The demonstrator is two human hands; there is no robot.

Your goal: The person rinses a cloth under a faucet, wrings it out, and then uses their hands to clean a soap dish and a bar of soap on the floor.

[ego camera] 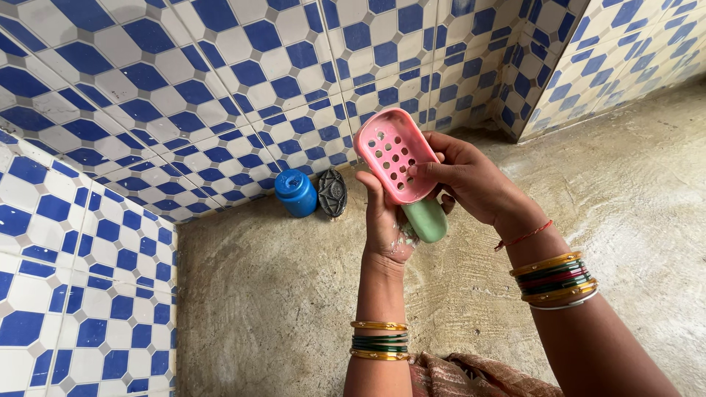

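Your right hand (pixel 474 180) pinches the pink perforated soap dish (pixel 393 154) by its edge, held upright above the floor, while your left hand (pixel 386 220) is closed around the green soap bar (pixel 426 219) just under the dish, suds on the palm. Judging by that lather, both are slippery, so keep both grips firm and the 2 pieces close. Around you, blue-and-white tiled walls (pixel 184 88) meet a rough concrete floor (pixel 279 294); in the corner stand 1 blue container (pixel 296 192) and 1 dark oval brush (pixel 332 192), touching.
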